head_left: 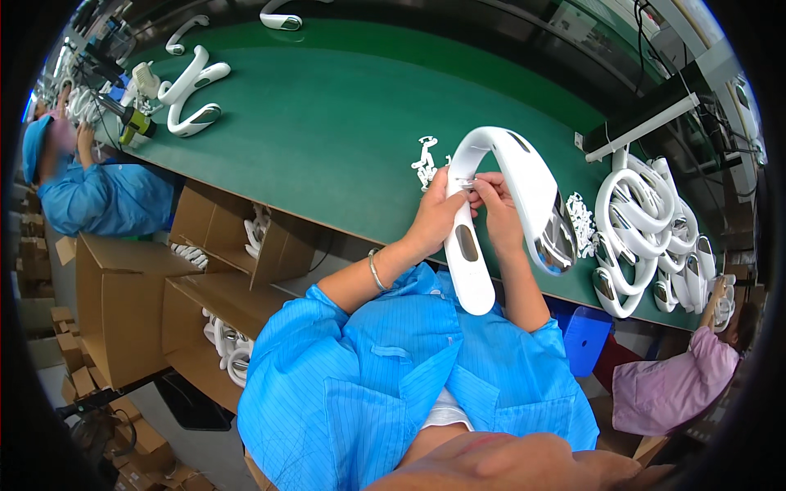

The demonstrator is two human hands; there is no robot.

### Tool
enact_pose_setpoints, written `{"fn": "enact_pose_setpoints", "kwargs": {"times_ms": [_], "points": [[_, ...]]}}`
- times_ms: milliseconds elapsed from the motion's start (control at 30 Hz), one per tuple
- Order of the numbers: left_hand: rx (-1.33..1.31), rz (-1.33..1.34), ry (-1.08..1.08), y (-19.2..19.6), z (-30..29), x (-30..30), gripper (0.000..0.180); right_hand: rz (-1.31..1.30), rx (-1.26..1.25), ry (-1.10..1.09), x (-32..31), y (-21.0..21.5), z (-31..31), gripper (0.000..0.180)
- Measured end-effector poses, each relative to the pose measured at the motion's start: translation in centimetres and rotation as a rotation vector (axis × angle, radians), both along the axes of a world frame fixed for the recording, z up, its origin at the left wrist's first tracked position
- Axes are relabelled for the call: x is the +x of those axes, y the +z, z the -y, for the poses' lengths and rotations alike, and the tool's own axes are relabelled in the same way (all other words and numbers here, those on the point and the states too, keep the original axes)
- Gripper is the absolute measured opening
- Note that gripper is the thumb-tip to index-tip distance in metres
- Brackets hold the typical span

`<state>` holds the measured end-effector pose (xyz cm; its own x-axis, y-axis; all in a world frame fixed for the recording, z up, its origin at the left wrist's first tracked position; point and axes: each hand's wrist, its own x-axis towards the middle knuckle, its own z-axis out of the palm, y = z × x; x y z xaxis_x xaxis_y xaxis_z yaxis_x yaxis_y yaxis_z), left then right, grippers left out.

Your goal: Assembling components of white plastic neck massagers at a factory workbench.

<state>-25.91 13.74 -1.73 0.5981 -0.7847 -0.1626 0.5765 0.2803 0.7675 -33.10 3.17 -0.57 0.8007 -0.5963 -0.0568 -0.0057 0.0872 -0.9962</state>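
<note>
A white U-shaped neck fan (524, 176) is held up over the near edge of the table, one arm pointing down toward me. My left hand (434, 214) is wrapped round that arm, near the bend. On its inner side my right hand (501, 214) has thumb and fingers pinched together at a small white plastic piece (465, 185), which the fingertips partly cover. Just behind my left hand lies a loose pile of small white plastic parts (425, 166). More such parts (581, 227) lie to the right of the fan.
White neck fans (634, 221) are heaped at the table's right end; others (193, 94) lie far left beside a yellow-green power tool (137, 123). Open cardboard boxes (123, 311) stand left of me. A blue bin (586, 340) is below the table. Co-workers sit on both sides.
</note>
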Motion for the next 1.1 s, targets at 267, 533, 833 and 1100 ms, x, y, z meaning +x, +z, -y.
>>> {"fn": "enact_pose_setpoints", "kwargs": {"times_ms": [267, 533, 833, 1100], "points": [[-0.093, 0.083, 0.049, 0.2, -0.1, -0.7, 0.033, 0.102, -0.187, -0.117, -0.2, 1.0, -2.0, 0.007], [-0.059, 0.196, 0.049, -0.6, -0.2, -0.9, 0.031, -0.145, -0.185, -0.064, -0.8, 1.1, -1.2, 0.019], [0.006, 0.393, 0.083, -0.5, -0.4, -0.1, 0.024, -0.165, -0.495, 0.105, -1.4, -2.5, 1.2, 0.032], [-0.059, 0.528, 0.028, 1.1, -1.0, -1.0, 0.033, 0.045, -0.154, 0.076, -2.6, 0.0, 0.6, 0.029]]}}
